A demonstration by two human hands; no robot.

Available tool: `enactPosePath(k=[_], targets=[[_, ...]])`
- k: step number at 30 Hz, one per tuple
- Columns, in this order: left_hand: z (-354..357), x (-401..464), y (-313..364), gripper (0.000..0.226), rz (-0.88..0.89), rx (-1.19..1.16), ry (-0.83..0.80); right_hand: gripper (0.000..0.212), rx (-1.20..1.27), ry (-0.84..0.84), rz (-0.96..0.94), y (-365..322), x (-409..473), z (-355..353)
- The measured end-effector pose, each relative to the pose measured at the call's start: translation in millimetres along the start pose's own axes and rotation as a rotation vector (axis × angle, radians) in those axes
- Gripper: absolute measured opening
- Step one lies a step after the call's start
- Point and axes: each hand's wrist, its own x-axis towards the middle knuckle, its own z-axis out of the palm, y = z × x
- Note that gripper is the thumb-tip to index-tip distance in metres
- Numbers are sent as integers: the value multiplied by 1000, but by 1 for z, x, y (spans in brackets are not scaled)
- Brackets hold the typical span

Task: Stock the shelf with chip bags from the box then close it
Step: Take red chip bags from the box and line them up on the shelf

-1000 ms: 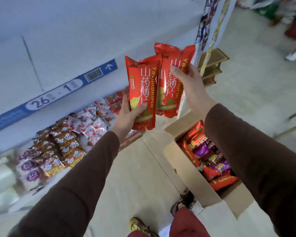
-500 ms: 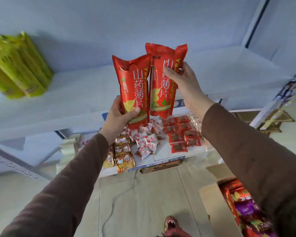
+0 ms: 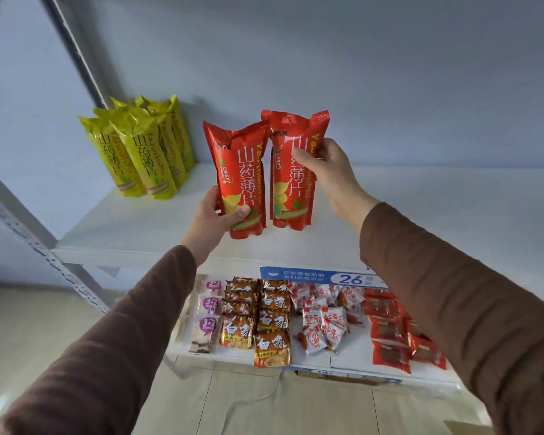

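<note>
Each hand's grip wraps one upright red chip bag, left hand low, right hand high, likely to stand them on the shelf at three o'clock of the yellow bags

Bare shelf right of yellow bags.

Both chip bags I'm holding are bright red with white lettering and yellow chips printed low down. The bags at the back are yellow, the shelf is white, my sleeves brown.
</note>
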Motion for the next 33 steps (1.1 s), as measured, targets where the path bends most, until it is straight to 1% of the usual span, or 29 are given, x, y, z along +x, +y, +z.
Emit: enactPosePath(k=[2,5,9,17,20,25,33], targets=[[-13,24,-8,57,-6,7,23,55,-12,9,9,4,23,15],[-29,61,-19,60,4,16,45,52,-28,27,17,12,56,37],[-46,114,-32,60,3,-20,84,49,-53,76,36,23,98,64],[-67,201,-60,63,-52,-115,78,48,-101,169,65,38,158,95],[-72,224,-70,59,-60,-139,92,38,-95,175,56,38,175,101],[-74,248,-82,64,-79,-138,93,47,-159,152,64,43,198,113],[-73,270,-91,65,-75,-87,124,47,-181,143,58,54,223,124]])
